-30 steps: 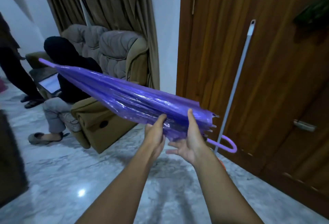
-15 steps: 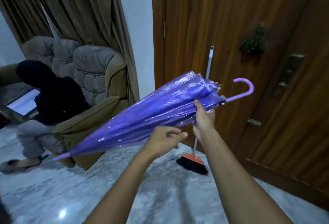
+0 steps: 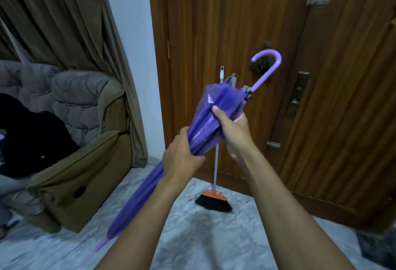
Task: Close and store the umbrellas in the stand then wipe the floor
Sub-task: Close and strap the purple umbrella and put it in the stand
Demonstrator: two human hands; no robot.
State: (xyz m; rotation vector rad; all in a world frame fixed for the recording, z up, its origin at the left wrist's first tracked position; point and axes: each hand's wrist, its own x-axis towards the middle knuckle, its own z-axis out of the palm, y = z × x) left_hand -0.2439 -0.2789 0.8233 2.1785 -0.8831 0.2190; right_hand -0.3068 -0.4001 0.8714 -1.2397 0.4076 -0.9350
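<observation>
A closed purple umbrella (image 3: 205,124) slants through the middle of the view, its curved handle up at the right and its tip down at the lower left near the marble floor (image 3: 203,233). My right hand (image 3: 233,128) grips the gathered canopy near the handle end. Lower on the folded canopy, my left hand (image 3: 182,156) is wrapped around it. No umbrella stand is in view.
A broom (image 3: 215,200) with an orange head and grey pole leans against the wooden door (image 3: 225,23). A brown armchair (image 3: 85,162) with a seated person in dark clothes stands at the left, below brown curtains (image 3: 64,23). A dark mat (image 3: 379,248) lies at the lower right.
The umbrella has swung from nearly level, tip up at the left, to steep with the handle raised and the tip lowered. Both hands have closed around the canopy. The view turned toward the door.
</observation>
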